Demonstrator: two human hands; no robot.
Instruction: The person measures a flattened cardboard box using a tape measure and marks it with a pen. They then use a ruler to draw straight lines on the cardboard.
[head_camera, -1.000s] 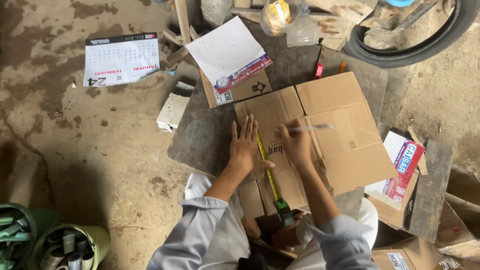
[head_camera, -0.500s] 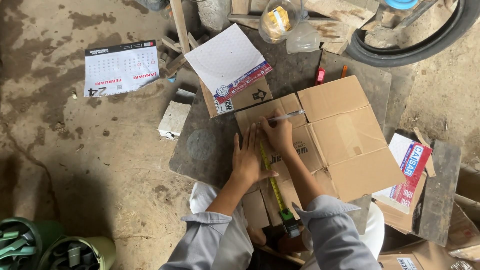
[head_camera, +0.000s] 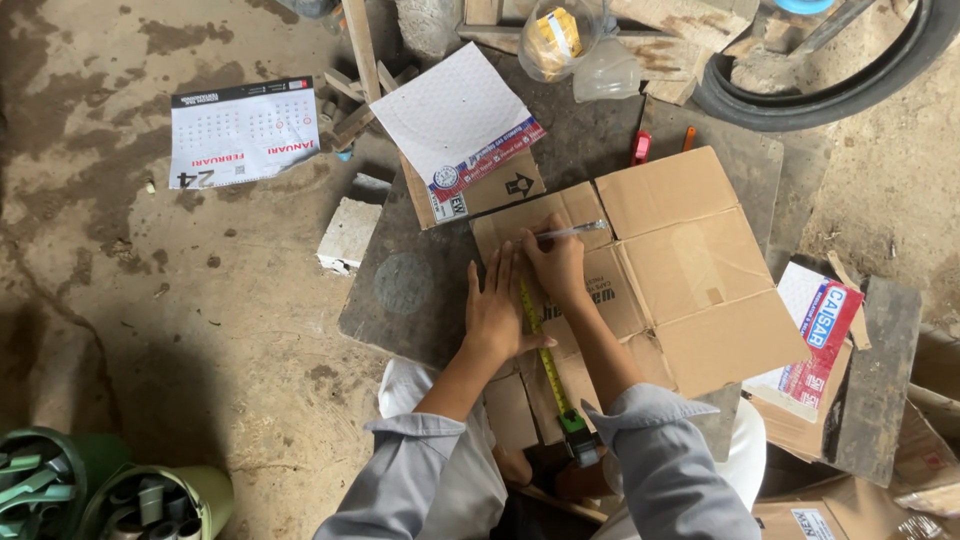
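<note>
Left hand (head_camera: 497, 312) spread flat on the cardboard (head_camera: 655, 265), pinning the yellow tape measure (head_camera: 543, 352). Right hand (head_camera: 557, 262) closed around a pen (head_camera: 572, 231), tip on the flattened cardboard atop the dark board (head_camera: 420, 290).

One head-worn view looks steeply down, fairly near, onto the flattened cardboard box (head_camera: 640, 270).
</note>
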